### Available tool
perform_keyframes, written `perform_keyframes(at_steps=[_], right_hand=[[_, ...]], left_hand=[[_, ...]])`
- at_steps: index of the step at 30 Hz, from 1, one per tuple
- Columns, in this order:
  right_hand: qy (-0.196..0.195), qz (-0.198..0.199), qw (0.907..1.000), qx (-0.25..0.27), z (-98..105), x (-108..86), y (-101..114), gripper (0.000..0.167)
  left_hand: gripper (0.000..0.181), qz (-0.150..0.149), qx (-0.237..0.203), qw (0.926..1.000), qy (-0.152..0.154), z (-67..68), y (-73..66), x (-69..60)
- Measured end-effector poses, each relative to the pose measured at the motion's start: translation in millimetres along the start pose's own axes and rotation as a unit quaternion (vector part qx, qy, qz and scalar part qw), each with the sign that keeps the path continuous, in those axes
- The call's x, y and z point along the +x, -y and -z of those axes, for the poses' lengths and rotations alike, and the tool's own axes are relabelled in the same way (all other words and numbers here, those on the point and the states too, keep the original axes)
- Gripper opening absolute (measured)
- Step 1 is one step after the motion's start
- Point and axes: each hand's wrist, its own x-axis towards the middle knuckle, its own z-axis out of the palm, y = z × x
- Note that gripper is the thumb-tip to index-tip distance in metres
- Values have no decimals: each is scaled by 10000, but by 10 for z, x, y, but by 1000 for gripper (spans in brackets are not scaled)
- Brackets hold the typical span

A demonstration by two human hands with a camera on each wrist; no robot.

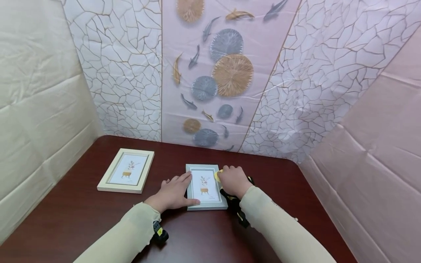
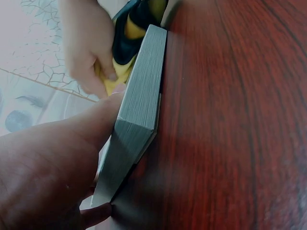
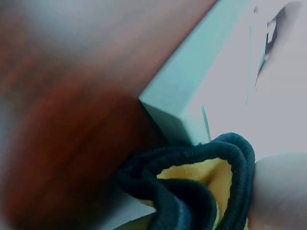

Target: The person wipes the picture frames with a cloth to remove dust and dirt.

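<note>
A pale blue-grey picture frame (image 1: 207, 207) lies face up on the table, showing a print of a potted plant. My left hand (image 1: 172, 191) rests on its left side, fingers fairly straight at the left edge and thumb across the lower border. In the left wrist view, that thumb lies along the top of the frame's edge (image 2: 141, 91). My right hand (image 1: 234, 179) grips a bunched yellow cloth with black trim (image 1: 233, 205) at the frame's right border. Folds of the cloth (image 3: 228, 172) sit against a frame corner in the right wrist view; the right fingertips are hidden there.
A second, cream picture frame (image 1: 148, 168) with a similar print lies farther left on the dark red-brown table (image 1: 194, 237). Patterned fabric (image 1: 279, 109) hangs behind the table, and light panels (image 1: 368, 175) stand at both sides. Wrist cameras (image 1: 160, 233) are strapped under the sleeves.
</note>
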Motion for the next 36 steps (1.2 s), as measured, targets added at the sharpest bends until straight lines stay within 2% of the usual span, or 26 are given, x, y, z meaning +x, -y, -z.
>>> perform_keyframes(at_steps=[6, 14, 21, 29, 36], right_hand=[[-17, -15, 9997, 229, -12, 204, -75, 30], [-71, -38, 9973, 735, -131, 86, -149, 38], [-262, 214, 9980, 535, -131, -256, 6, 38], [-880, 653, 9936, 284, -167, -772, 180, 37], [-1328, 720, 9884, 141, -156, -1125, 276, 38]], left_hand=[[113, -4, 64, 10000, -76, -9, 15, -3], [113, -85, 219, 9997, 71, 16, -60, 1], [112, 1, 259, 9995, 153, 68, -44, -36], [112, 21, 207, 9997, 135, 66, 2, -54], [112, -14, 179, 9997, 134, 61, -33, -23]])
